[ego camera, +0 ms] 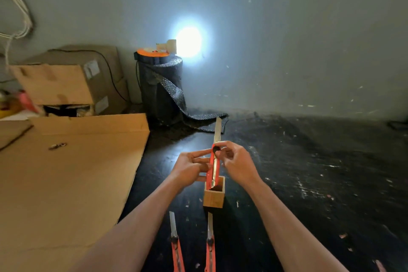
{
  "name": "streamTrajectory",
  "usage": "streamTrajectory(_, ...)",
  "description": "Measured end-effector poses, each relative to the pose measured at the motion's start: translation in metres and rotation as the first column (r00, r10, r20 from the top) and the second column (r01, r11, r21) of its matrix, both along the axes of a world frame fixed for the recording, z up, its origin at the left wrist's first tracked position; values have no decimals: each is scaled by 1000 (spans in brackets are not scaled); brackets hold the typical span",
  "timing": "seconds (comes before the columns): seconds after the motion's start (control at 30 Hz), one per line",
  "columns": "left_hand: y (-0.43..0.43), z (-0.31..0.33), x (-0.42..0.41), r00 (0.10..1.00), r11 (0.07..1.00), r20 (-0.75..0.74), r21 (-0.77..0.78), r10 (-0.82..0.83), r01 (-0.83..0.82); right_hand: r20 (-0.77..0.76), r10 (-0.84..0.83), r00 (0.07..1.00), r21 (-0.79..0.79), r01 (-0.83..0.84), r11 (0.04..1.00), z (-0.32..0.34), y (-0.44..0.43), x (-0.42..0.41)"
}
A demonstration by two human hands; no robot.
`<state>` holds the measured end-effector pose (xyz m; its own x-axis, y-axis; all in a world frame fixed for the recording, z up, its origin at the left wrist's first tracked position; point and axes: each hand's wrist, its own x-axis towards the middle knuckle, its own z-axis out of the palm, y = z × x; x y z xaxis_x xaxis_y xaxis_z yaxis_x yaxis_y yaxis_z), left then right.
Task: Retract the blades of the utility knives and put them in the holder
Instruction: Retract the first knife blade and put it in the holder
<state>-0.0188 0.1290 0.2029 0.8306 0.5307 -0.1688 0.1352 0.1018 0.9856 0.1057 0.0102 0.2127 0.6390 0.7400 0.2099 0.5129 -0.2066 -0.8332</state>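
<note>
A red utility knife (213, 169) stands nearly upright between both hands, its long blade (217, 131) fully extended and pointing away. My left hand (191, 166) grips the red body from the left. My right hand (237, 163) holds it from the right, with fingertips on the black slider near the top. The knife's lower end hangs just over the opening of a small square wooden holder (213, 197). Two more red utility knives lie on the dark floor near me, one on the left (176, 247) and one on the right (210, 247), both with blades out.
Flat cardboard sheets (66, 183) cover the floor at left, with cardboard boxes (66, 81) behind them. A dark roll of mesh matting (162, 86) with a bright lamp (188, 42) on top stands against the grey wall. The floor at right is dark and scuffed.
</note>
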Motion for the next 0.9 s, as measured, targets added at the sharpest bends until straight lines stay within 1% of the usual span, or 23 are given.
streamTrajectory(0.07, 4, 8, 0, 999, 1000, 27, -4, 17, -16, 28, 11, 1000, -21, -11, 1000, 9, 7, 1)
streamTrajectory(0.2, 12, 29, 1, 994, 999, 96, -19, 50, -49, -16, 26, 1000, 23, -26, 999, 18, 12, -2)
streamTrajectory(0.37, 21, 44, 3, 991, 997, 116, -47, 60, -55, -63, 20, 998, 52, -17, 999, 18, 11, -9)
streamTrajectory(0.47, 27, 46, 7, 990, 996, 119, -49, 75, -69, -74, 21, 997, 24, -19, 1000, 15, 9, -11)
streamTrajectory(0.6, 29, 44, 14, 990, 996, 116, 2, 83, -84, -49, 8, 999, 2, -8, 1000, 13, 6, -13)
streamTrajectory(0.73, 29, 46, 18, 990, 996, 116, 18, 82, -85, 48, 11, 999, -29, -10, 1000, 12, 6, -16)
streamTrajectory(0.83, 29, 49, 20, 991, 997, 117, 35, 66, -71, 35, -48, 998, -21, 49, 999, 12, 10, -16)
streamTrajectory(0.9, 29, 51, 22, 990, 996, 121, 37, 73, -78, 10, -56, 998, -10, 56, 998, 13, 13, -18)
